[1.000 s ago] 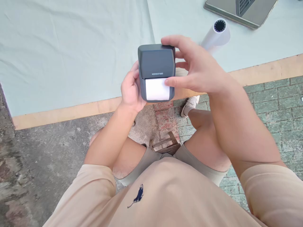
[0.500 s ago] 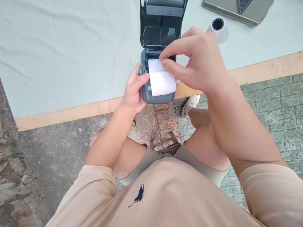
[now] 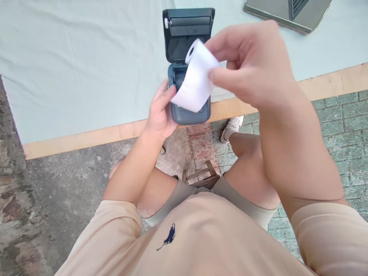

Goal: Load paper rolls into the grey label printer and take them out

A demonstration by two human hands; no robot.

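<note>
My left hand grips the left side of a small dark grey label printer at the table's front edge. The printer's lid stands raised at the back, with a roller across its inner side. Between the thumb and fingers of my right hand is a white paper roll, tilted above the printer. A loose end of paper hangs from it toward me, over the printer body. Part of the paper compartment shows to the left of the roll; the paper hides the rest.
A pale cloth covers the table, whose wooden edge runs along the front. At the back right lies a laptop. Below, a wooden stool shows between my legs.
My right hand has lifted the paper roll up out of the printer's compartment and tilted it. The printer has shifted slightly left, its lid now more upright. The other white roll near the laptop is now hidden.
</note>
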